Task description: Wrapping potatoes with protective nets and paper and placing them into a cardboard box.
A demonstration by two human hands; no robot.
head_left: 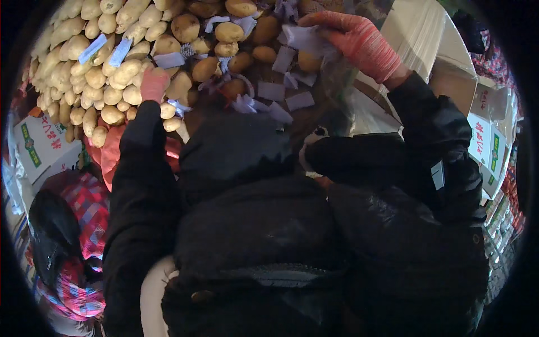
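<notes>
My left hand (154, 85), in a pinkish glove, reaches into the right side of a big heap of potatoes (78, 50). Its fingertips touch the potatoes there, but the fingers are mostly hidden, so their grip is unclear. Farther right, my right hand (362, 45), in a red-pink knit glove, has a pale lilac paper sheet (303, 38) at its fingertips, pinched between them. Below and around that sheet lie loose paper slips (271, 91) and scattered potatoes (204, 69). More lilac slips (119, 52) rest on top of the heap.
Brown cardboard (415, 33) stands upright at the upper right, with clear plastic beside it. White printed cartons sit at the far left (48, 146) and far right (487, 146). Red mesh fabric (109, 154) hangs below the heap. A person in checkered clothing (84, 213) is at lower left.
</notes>
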